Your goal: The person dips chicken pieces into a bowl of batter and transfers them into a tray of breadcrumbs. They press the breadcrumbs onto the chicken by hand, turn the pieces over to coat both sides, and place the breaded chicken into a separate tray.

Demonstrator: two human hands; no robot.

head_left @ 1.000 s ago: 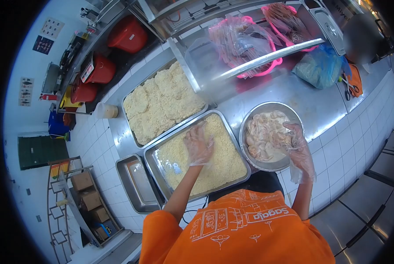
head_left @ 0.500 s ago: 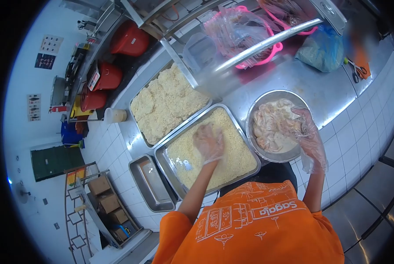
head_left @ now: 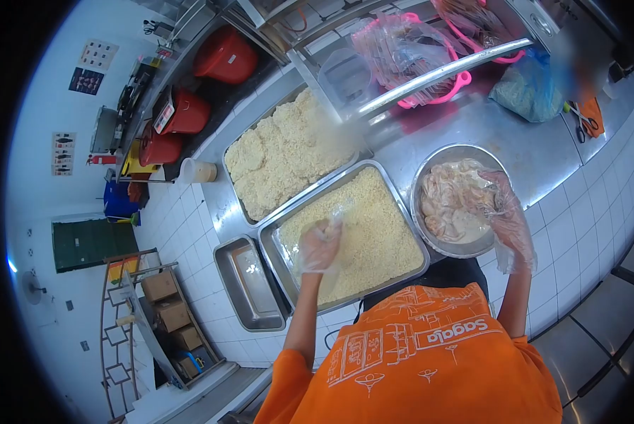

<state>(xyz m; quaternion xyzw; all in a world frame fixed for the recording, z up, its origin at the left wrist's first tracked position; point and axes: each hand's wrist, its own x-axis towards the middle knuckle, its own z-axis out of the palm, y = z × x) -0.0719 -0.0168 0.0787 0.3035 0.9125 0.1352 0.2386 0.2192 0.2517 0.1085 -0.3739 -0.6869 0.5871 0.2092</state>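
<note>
My left hand (head_left: pixel 320 246), in a clear plastic glove, is over the left part of a steel tray (head_left: pixel 423 263) of pale breadcrumbs (head_left: pixel 373 226). Its fingers are curled in, with a pale blur of crumbs at the fingertips. To the right stands a round steel bowl (head_left: pixel 417 185) holding raw, wet meat pieces (head_left: pixel 448 194) in milky liquid. At its right side my gloved right hand (head_left: pixel 506 215) reaches over the rim, fingers bent around a piece of the meat. The fingertips are partly hidden among the pieces.
Behind the crumb tray is another tray of crumb-coated pieces (head_left: pixel 288 152). A smaller steel pan (head_left: pixel 249 286) stands at the left, near a plastic cup (head_left: pixel 198 170). A metal shelf rail (head_left: pixel 440 78), pink baskets (head_left: pixel 462 79), a blue bag (head_left: pixel 529 88) and scissors (head_left: pixel 582 124) lie farther back.
My left hand has lifted a little and moved left over the crumbs, its fingers going from spread flat to curled. My right hand stays at the bowl. The whole view has shifted slightly.
</note>
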